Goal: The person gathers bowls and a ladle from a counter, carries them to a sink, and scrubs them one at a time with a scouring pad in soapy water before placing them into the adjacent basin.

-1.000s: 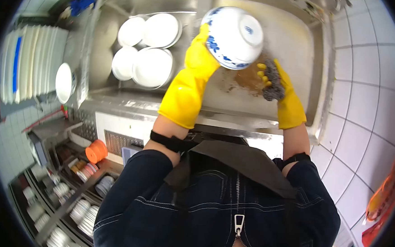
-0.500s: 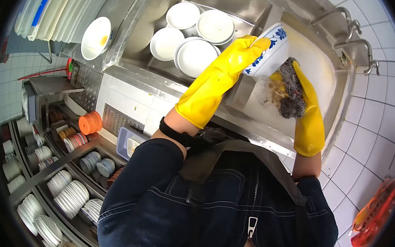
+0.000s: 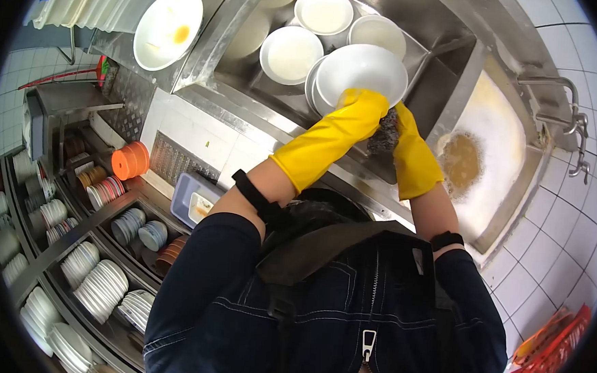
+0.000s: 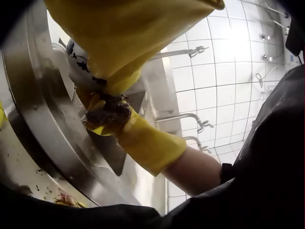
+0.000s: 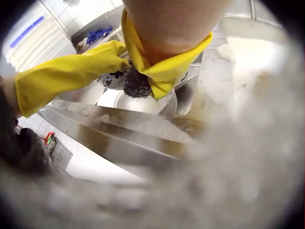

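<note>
Leftward swings the bowl [image 3: 362, 69], now one o'clock over the left sink [image 3: 436, 79]! I've my left hand [image 3: 359, 116] gripping its six-o'clock edge, likely for steadiness; my right hand [image 3: 409, 142] clutches the scourer [image 3: 383, 138].

Yellow gloves [image 3: 330, 139], dark-patterned white bowl [image 3: 363, 73], grey scourer [image 3: 384, 134]

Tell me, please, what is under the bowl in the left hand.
From overhead, rims of white dishes show past the left edge of the bowl; their middles and any contents are covered.

Two hands [image 3: 363, 112] [image 3: 408, 142], one scourer [image 3: 383, 135], one held bowl [image 3: 361, 71], two basins [image 3: 436, 82] [image 3: 528, 173]
</note>
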{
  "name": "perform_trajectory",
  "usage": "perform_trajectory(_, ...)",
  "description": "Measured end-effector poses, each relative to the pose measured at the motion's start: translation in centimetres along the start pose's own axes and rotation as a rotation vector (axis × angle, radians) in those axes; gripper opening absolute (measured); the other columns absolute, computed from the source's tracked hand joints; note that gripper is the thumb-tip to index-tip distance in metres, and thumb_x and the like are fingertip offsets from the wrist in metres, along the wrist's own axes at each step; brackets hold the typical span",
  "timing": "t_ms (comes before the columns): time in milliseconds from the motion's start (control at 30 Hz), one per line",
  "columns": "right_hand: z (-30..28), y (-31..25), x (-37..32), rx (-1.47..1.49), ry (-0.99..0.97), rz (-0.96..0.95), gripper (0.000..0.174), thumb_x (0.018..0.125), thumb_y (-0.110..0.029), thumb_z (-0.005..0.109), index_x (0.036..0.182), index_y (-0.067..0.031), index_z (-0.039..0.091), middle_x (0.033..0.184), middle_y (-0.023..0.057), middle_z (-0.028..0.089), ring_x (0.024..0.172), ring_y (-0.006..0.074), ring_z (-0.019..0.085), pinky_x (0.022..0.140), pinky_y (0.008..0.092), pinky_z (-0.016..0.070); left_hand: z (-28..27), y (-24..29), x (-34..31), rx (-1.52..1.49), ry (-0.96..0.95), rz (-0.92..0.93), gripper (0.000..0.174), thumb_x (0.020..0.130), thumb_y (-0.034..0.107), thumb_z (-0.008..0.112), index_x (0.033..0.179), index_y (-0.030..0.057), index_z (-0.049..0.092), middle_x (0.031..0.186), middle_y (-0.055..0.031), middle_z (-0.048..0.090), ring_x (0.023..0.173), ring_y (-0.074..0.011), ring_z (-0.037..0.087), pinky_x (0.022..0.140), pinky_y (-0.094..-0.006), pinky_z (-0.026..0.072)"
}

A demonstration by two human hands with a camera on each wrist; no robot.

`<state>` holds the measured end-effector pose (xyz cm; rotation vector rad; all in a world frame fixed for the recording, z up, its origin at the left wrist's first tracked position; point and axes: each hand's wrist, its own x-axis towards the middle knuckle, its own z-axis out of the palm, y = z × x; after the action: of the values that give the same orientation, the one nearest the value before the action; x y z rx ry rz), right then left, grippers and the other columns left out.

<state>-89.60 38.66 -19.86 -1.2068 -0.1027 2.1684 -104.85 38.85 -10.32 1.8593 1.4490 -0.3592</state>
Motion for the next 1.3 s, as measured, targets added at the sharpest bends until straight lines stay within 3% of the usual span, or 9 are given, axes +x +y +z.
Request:
perform_trajectory(333, -3.5, 1.8, 3.3, -0.502, 0.481, 0.124, 0.032, 0.091, -0.041, 0.065, 0.097, -0.0094, 0.064, 0.072, 0.0074, 0.065, 0.050, 0.0204, 0.059, 0.043, 0.0334, 0.0475, 8.1, -3.6, 6.6, 0.067, 0.180, 0.022, 0.032, 0.087, 0.028, 0.055, 0.108, 0.0113, 0.072, 0.111, -0.0140, 0.069, 0.108, -0.0323, 0.064, 0.093, -0.0550, 0.0422)
perform_trajectory(400, -5.6, 1.0, 2.5, -0.693, 0.360, -0.003, 0.054, 0.085, -0.052, 0.065, 0.107, -0.0033, 0.069, 0.099, 0.0073, 0.069, 0.087, 0.0168, 0.062, 0.076, 0.0305, 0.0470, 7.7, -3.0, 5.4, 0.147, 0.140, 0.028, 0.032, 0.088, 0.027, 0.055, 0.111, 0.0120, 0.072, 0.113, -0.0127, 0.069, 0.110, -0.0327, 0.062, 0.098, -0.0581, 0.0369)
perform_trajectory(667, 1.3, -3.5, -4.9, -0.544, 0.233, -0.181, 0.037, 0.095, -0.033, 0.061, 0.113, -0.0009, 0.065, 0.099, 0.0074, 0.068, 0.085, 0.0172, 0.064, 0.079, 0.0296, 0.0520, 9.8, -2.7, 8.1, 0.326, -0.013, 0.022, 0.035, 0.092, 0.028, 0.053, 0.121, 0.0155, 0.067, 0.130, -0.0112, 0.061, 0.122, -0.0318, 0.055, 0.102, -0.0563, 0.0333)
perform_trajectory(767, 2.0, -4.4, -5.9, -0.435, 0.095, -0.244, 0.042, 0.095, -0.036, 0.061, 0.117, -0.0005, 0.062, 0.096, 0.0093, 0.068, 0.083, 0.0179, 0.067, 0.077, 0.0294, 0.0542, 14.4, -3.1, 13.2, 0.225, 0.222, -0.161, 0.038, 0.092, 0.038, 0.053, 0.117, 0.0150, 0.069, 0.125, -0.0089, 0.064, 0.118, -0.0313, 0.058, 0.099, -0.0512, 0.0391)
perform_trajectory(1000, 4.3, -8.9, -10.5, -0.472, 0.044, -0.319, 0.051, 0.097, -0.046, 0.052, 0.130, -0.0075, 0.054, 0.102, 0.0119, 0.069, 0.076, 0.0133, 0.063, 0.067, 0.0242, 0.0500, -5.1, -9.3, -7.0, -1.062, 0.360, -0.245, 0.056, 0.091, 0.057, 0.045, 0.100, 0.0072, 0.069, 0.107, -0.0097, 0.068, 0.108, -0.0265, 0.061, 0.095, -0.0426, 0.0437)
perform_trajectory(1067, 5.2, -9.3, -11.8, -0.458, 0.074, -0.400, 0.051, 0.097, -0.046, 0.052, 0.130, -0.0078, 0.054, 0.103, 0.0116, 0.069, 0.077, 0.0131, 0.062, 0.067, 0.0238, 0.0500, -4.7, -13.9, -10.5, -1.475, 1.038, -0.164, 0.040, 0.096, 0.041, 0.049, 0.093, 0.0051, 0.068, 0.084, -0.0102, 0.069, 0.078, -0.0241, 0.066, 0.075, -0.0342, 0.0516)
perform_trajectory(1100, 5.7, -9.6, -12.2, -0.445, 0.112, -0.481, 0.050, 0.097, -0.046, 0.052, 0.130, -0.0080, 0.054, 0.104, 0.0113, 0.068, 0.078, 0.0129, 0.062, 0.068, 0.0235, 0.0500, -3.6, -17.5, -11.3, -1.054, 1.272, -0.388, 0.039, 0.095, 0.041, 0.055, 0.088, 0.0051, 0.067, 0.075, -0.0106, 0.067, 0.066, -0.0233, 0.064, 0.069, -0.0316, 0.0521)
perform_trajectory(1133, 5.9, -9.8, -12.5, -0.442, 0.111, -0.483, 0.050, 0.097, -0.046, 0.052, 0.130, -0.0080, 0.054, 0.104, 0.0113, 0.068, 0.078, 0.0129, 0.062, 0.068, 0.0235, 0.0500, -3.9, -19.5, -13.9, -1.768, 1.348, -0.344, 0.037, 0.093, 0.043, 0.059, 0.089, 0.0067, 0.065, 0.074, -0.0101, 0.065, 0.070, -0.0235, 0.063, 0.072, -0.0345, 0.0519)
perform_trajectory(1300, 3.7, -11.5, -12.9, -0.440, 0.264, -0.505, 0.053, 0.098, -0.048, 0.049, 0.135, -0.0104, 0.051, 0.110, 0.0057, 0.066, 0.094, 0.0145, 0.057, 0.078, 0.0293, 0.0448, -4.1, -28.2, -16.8, -2.416, 1.281, -0.470, 0.050, 0.088, 0.045, 0.065, 0.123, 0.0104, 0.059, 0.118, -0.0161, 0.064, 0.119, -0.0276, 0.055, 0.100, -0.0458, 0.0436)
